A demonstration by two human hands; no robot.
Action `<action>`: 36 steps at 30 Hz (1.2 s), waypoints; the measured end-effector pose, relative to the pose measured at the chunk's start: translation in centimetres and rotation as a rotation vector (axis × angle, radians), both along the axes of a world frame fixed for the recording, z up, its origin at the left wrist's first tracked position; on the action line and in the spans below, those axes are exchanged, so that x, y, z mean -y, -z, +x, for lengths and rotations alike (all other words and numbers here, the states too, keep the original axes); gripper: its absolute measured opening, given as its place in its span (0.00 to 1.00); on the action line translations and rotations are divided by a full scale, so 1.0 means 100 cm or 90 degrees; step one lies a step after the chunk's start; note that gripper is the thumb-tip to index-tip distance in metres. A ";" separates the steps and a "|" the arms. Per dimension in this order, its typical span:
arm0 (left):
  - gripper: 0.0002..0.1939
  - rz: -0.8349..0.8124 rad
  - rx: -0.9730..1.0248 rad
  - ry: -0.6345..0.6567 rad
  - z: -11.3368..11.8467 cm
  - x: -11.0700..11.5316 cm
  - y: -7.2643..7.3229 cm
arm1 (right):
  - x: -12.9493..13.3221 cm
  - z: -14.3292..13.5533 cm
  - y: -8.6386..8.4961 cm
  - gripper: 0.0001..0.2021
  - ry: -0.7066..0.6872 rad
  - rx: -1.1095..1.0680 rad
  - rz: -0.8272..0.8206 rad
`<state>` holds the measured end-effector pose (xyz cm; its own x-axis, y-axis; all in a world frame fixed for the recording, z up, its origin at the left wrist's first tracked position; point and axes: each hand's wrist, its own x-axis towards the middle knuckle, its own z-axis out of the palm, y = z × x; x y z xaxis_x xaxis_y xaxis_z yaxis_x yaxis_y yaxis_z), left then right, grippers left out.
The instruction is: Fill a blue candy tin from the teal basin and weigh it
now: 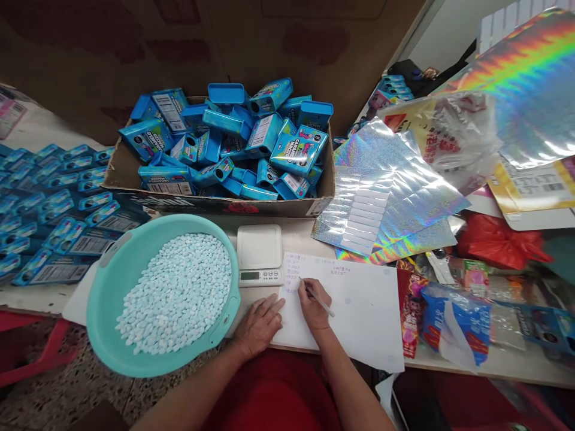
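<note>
In my right hand point(315, 302) is a slim pen point(324, 304), its tip resting on a large white sheet of paper point(363, 311) that bears handwritten notes. My left hand point(259, 326) lies flat at the sheet's left edge, fingers stretched out, holding nothing. Just beyond it stands a white digital scale point(259, 250) with a bare platform. To the left, a turquoise basin point(99, 323) holds a heap of small pale blue candies point(179, 293).
Behind the scale, an open cardboard box point(215, 205) is piled with blue candy packs point(299, 149). More blue packs point(94, 236) stand in rows at left. Holographic sheets point(395, 179), a red plastic bag point(503, 242) and a blue-white packet point(456, 317) lie at right.
</note>
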<state>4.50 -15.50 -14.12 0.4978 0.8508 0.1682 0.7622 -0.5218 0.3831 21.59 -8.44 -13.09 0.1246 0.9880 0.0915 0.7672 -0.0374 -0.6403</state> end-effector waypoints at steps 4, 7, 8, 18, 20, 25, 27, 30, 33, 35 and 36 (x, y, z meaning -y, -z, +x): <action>0.07 -0.007 -0.008 -0.003 0.000 0.000 -0.002 | -0.002 -0.001 -0.002 0.11 0.014 -0.039 -0.017; 0.07 0.012 -0.006 -0.005 -0.001 -0.001 -0.003 | -0.003 -0.003 -0.005 0.11 0.034 -0.080 -0.032; 0.07 0.014 -0.006 -0.005 -0.001 -0.001 -0.003 | -0.004 -0.003 -0.005 0.11 0.043 -0.095 -0.040; 0.05 0.004 -0.005 -0.003 0.000 0.003 0.005 | -0.013 0.003 -0.020 0.11 0.146 -0.329 -0.159; 0.05 0.015 -0.004 -0.004 -0.001 0.002 0.005 | -0.017 0.008 -0.030 0.12 0.179 -0.379 -0.173; 0.07 0.007 0.068 -0.034 -0.001 -0.001 -0.009 | -0.003 0.016 -0.076 0.13 0.214 -0.462 -0.189; 0.11 -0.072 0.136 -0.036 0.004 0.000 -0.025 | 0.012 0.017 -0.096 0.14 0.219 -0.478 -0.192; 0.15 -0.321 0.296 -0.083 0.010 -0.002 -0.059 | 0.037 0.016 -0.123 0.15 0.249 -0.504 -0.205; 0.18 -0.625 0.523 -0.198 0.006 -0.012 -0.097 | 0.052 0.009 -0.146 0.18 0.295 -0.566 -0.247; 0.20 -0.752 0.639 -0.227 -0.003 -0.022 -0.117 | 0.057 0.000 -0.159 0.18 0.298 -0.611 -0.277; 0.21 -0.781 0.675 -0.224 -0.008 -0.026 -0.124 | 0.057 -0.005 -0.164 0.18 0.289 -0.628 -0.290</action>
<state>3.73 -12.85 -1.67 0.3741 0.7628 -0.5275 -0.0811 0.5935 0.8007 21.13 -14.17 3.33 0.2925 0.7515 -0.5914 -0.1959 -0.5582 -0.8062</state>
